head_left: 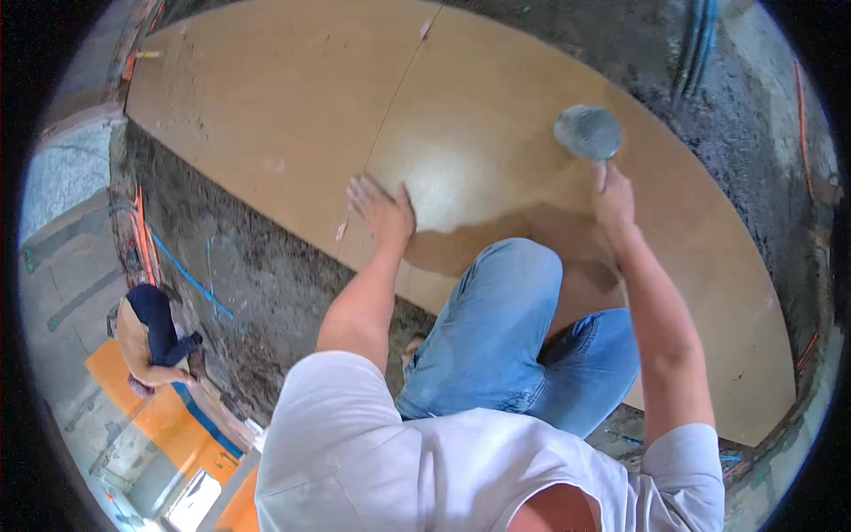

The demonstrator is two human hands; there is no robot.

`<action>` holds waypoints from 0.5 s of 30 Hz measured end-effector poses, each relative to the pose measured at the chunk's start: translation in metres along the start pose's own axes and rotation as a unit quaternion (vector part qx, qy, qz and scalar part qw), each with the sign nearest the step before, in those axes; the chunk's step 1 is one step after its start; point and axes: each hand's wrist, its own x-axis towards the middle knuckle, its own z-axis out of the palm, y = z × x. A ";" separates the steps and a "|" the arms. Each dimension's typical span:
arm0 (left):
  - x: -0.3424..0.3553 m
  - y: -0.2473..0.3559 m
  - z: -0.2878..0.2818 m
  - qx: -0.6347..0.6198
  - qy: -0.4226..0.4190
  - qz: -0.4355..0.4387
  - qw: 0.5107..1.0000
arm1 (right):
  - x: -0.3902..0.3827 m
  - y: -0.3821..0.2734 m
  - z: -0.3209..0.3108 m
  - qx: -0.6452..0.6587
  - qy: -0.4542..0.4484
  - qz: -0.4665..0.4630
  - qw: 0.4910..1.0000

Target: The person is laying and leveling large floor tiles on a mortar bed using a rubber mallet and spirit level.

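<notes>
Two large smooth beige tiles lie side by side on the floor, a left tile [257, 115] and a right tile [496, 97], with a narrow straight joint between them. My left hand [383, 211] is spread with its fingers apart on the tiles, right beside the joint. My right hand [613, 197] is closed round the handle of a mallet [588, 133] with a round grey head, held over the right tile. Whether the head touches the surface I cannot tell. Small pale clips show in the joint, one clip [340, 231] near my left hand.
Rough dark mortar [257, 257] borders the tiles on the left, with a blue cable [191, 279] and orange conduits [142, 235] there. Blue pipes [696, 44] stand at the far right. Another person [151, 341] bends over at the left, near an orange panel [164, 426].
</notes>
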 end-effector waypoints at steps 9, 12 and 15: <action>0.010 -0.005 0.003 -0.009 0.002 0.046 0.999 | 0.014 0.026 0.006 0.016 0.002 0.013 1.000; 0.012 0.004 0.007 -0.032 0.018 0.053 0.998 | 0.031 0.049 -0.007 -0.041 -0.010 -0.076 0.996; 0.010 0.000 0.009 -0.072 0.028 0.065 0.995 | 0.018 0.021 -0.010 0.060 -0.008 0.055 0.997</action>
